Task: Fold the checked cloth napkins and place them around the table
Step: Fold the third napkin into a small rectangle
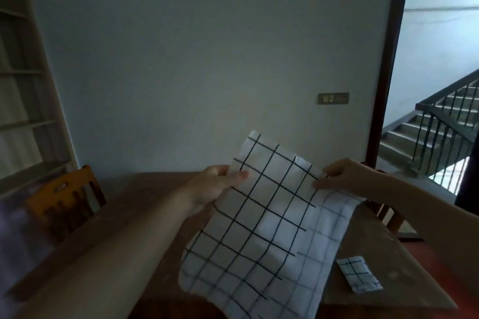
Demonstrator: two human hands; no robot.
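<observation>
So I've got the checked napkin [261,230] up in the air over the worktop [145,204], mid-fold, 1 layer already doubled over at the top. The trick here, I reckon, is to line the black grid lines up layer on layer before laying it down; the cloth is limp and the bottom hangs loose and bowed, so I'd pull it gently taut between both hands and lower it flat, then crease.

Left hand [215,186] has its grip pinching the napkin's left edge, thumb on the front face, fingers behind. Right hand [344,176] pinches the upper right edge, knuckles toward me, fingers curled onto the cloth. Both forearms reach forward at about the same height, hands well apart with the cloth spanning between them, top corner flopping up past the left thumb.

There's 1 folded napkin [359,277] already lying near the worktop's right edge, close to me. A wooden chair [67,199] sits at the left edge.
</observation>
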